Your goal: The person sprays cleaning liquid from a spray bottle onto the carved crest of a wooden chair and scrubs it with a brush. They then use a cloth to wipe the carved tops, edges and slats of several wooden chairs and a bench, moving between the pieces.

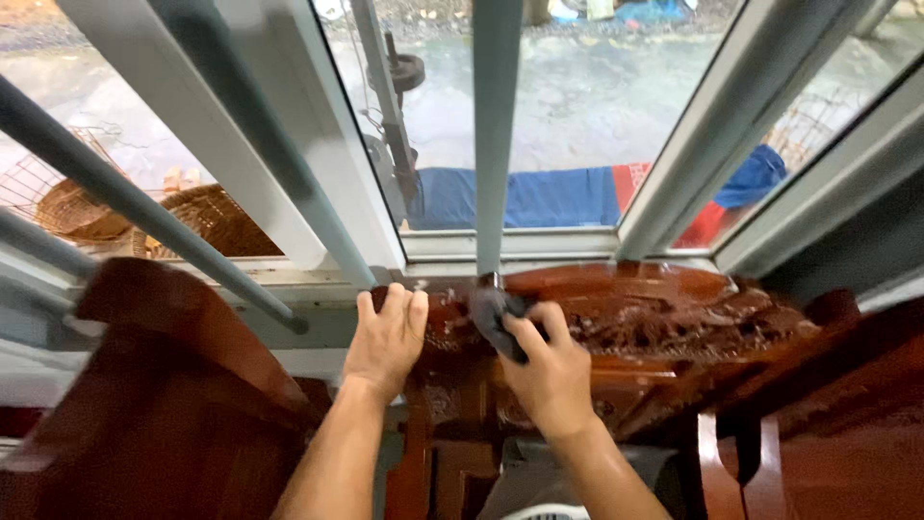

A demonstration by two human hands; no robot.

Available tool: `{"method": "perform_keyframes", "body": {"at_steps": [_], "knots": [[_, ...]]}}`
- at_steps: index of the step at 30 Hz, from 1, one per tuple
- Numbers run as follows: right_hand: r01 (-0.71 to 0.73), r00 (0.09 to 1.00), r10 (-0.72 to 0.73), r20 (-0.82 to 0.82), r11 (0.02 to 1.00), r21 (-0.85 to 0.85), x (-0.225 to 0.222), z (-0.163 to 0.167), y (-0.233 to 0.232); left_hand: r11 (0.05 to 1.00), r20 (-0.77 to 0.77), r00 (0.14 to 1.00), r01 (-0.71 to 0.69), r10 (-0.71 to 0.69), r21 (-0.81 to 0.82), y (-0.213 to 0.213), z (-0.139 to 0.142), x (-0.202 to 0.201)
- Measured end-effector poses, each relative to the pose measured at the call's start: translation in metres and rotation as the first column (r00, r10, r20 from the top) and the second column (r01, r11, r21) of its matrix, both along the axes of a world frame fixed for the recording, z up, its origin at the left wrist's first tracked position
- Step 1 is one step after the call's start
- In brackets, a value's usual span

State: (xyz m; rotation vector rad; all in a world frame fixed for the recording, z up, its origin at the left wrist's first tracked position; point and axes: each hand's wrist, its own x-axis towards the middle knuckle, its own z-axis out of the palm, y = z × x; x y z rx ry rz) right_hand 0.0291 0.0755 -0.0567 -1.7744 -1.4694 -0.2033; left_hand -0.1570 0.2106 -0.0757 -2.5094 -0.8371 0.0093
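Observation:
My left hand (387, 337) grips the top edge of a carved, glossy red-brown wooden chair back (654, 318) just below the window sill. My right hand (547, 364) presses a dark grey cloth (493, 313) against the carved top of the same chair back, close beside the left hand. The cloth sits at the foot of a grey vertical window bar (496, 135).
A white-framed window (520, 243) with grey bars fills the upper view. Outside are woven baskets (207, 220), blue and red fabric (549, 197) and wet ground. More red-brown wooden furniture (164, 404) stands at the left and right.

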Motion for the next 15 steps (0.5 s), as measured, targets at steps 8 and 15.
{"method": "perform_keyframes", "body": {"at_steps": [8,15], "knots": [[0.024,0.999,-0.038,-0.032,0.935,-0.354,0.018,-0.051,-0.025,0.999,0.118,0.993,0.017,-0.021,0.035,0.007,-0.007,-0.003],[0.123,0.988,-0.147,-0.057,0.944,-0.306,0.008,-0.029,-0.029,0.999,-0.012,1.0,-0.012,0.013,0.05,0.006,-0.008,-0.001]]}}
